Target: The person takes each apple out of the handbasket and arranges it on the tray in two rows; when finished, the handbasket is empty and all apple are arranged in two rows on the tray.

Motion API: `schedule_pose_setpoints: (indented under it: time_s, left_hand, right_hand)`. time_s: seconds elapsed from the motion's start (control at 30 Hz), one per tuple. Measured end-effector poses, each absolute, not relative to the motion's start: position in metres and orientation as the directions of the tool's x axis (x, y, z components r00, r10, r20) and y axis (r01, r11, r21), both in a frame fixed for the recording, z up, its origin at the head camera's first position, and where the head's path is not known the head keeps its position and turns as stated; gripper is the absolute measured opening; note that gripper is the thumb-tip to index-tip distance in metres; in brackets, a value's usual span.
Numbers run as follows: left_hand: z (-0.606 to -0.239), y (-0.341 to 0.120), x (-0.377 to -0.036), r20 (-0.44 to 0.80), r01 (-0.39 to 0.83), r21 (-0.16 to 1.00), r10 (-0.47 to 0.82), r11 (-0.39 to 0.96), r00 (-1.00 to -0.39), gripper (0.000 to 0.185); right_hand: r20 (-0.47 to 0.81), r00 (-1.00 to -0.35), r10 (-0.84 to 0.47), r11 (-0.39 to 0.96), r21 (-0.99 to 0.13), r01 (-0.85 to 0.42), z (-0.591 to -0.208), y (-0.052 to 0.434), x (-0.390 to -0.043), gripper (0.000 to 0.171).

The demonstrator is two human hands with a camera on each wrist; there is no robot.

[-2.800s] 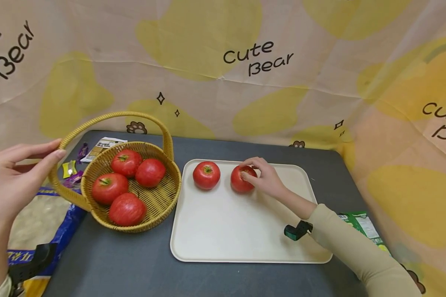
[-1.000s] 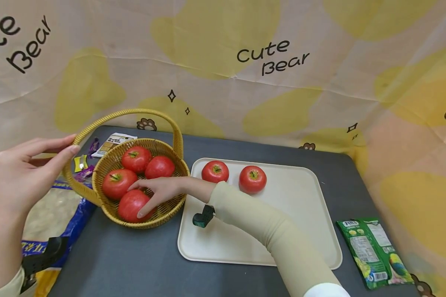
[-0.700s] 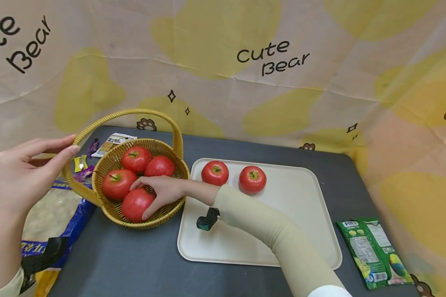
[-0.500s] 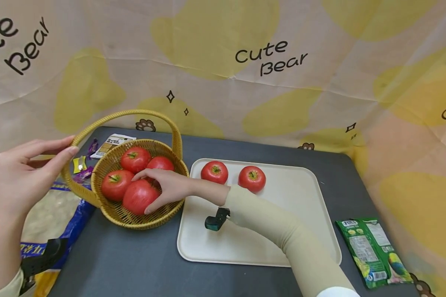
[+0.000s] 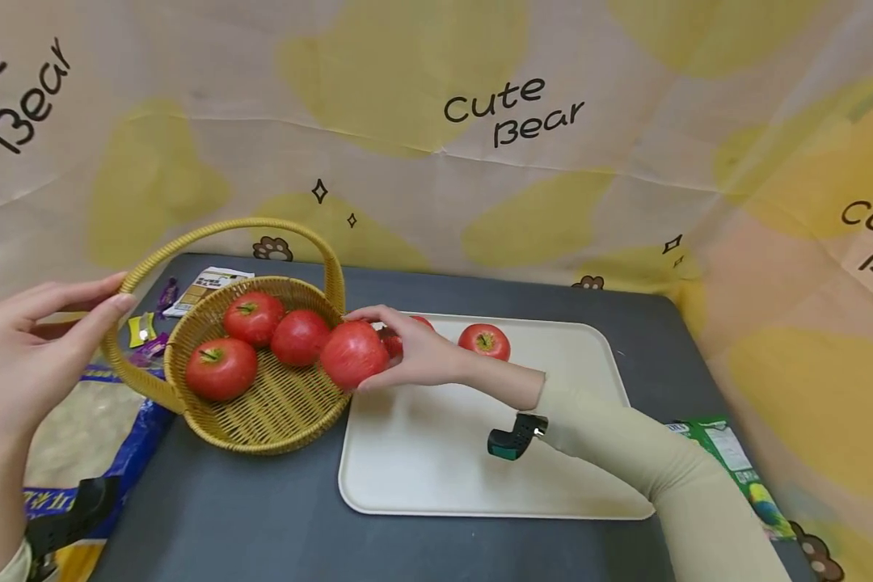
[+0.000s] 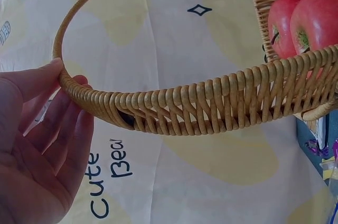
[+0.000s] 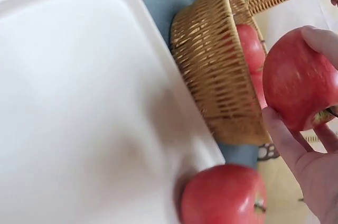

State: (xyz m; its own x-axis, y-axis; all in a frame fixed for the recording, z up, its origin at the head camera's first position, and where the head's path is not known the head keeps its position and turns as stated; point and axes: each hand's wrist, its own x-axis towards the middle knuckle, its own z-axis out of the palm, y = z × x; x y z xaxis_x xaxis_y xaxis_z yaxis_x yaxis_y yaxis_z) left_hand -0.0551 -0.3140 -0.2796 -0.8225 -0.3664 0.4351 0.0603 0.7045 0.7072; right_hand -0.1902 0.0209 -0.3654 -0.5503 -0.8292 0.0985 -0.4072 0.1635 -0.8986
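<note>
My left hand (image 5: 47,339) pinches the handle of a yellow wicker basket (image 5: 291,412) between thumb and fingers; the left wrist view shows the same grip on the woven handle (image 6: 185,105). Three red apples lie in the basket, one (image 5: 221,369) at its left side. Over the basket's right rim, my right hand (image 5: 425,352) holds another red apple (image 5: 352,356) between thumb and fingers. In the right wrist view that apple (image 7: 298,84) hangs beside the basket opening. Two more apples sit on the white tray (image 5: 495,477); the left one is mostly hidden behind my right hand.
A green snack packet (image 5: 735,461) lies at the table's right edge, partly behind the right sleeve. Left of the basket are a white packet (image 5: 207,287), small yellow and purple wrappers, and a large blue-edged bag (image 5: 87,436). A printed cloth hangs behind the table.
My right hand first left an apple on the tray, then reached into the basket, gripped the front apple and lifted it rightward over the rim. My left hand keeps holding the handle.
</note>
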Motion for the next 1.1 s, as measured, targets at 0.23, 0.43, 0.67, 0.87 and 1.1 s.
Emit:
schedule_pose_setpoints:
  time_s: [0.23,0.43,0.67,0.87,1.1]
  left_hand:
    - [-0.281,-0.315,-0.057,0.42,0.063,0.735,-0.38,0.675,-0.824,0.033]
    - [-0.28,-0.311,-0.058,0.401,0.034,0.742,-0.403,0.67,-0.823,0.033]
    - [-0.277,-0.306,-0.059,0.405,0.017,0.748,-0.437,0.663,-0.803,0.03]
    - [-0.277,-0.306,-0.059,0.4,0.005,0.75,-0.448,0.661,-0.8,0.03]
    - [-0.278,-0.305,-0.061,0.393,0.002,0.759,-0.455,0.651,-0.799,0.031]
  right_hand:
    - [0.008,-0.696,-0.718,0.291,-0.905,-0.31,-0.364,0.079,-0.183,0.081]
    - [-0.042,-0.818,-0.573,0.37,-0.904,-0.213,-0.367,0.131,-0.174,0.083]
    - [-0.082,-0.944,-0.319,0.464,-0.882,-0.08,-0.376,0.19,-0.165,0.082]
    - [-0.079,-0.982,-0.169,0.588,-0.808,-0.036,-0.389,0.229,-0.172,0.085]
    - [0.004,-0.992,-0.126,0.741,-0.665,-0.097,-0.41,0.257,-0.187,0.085]
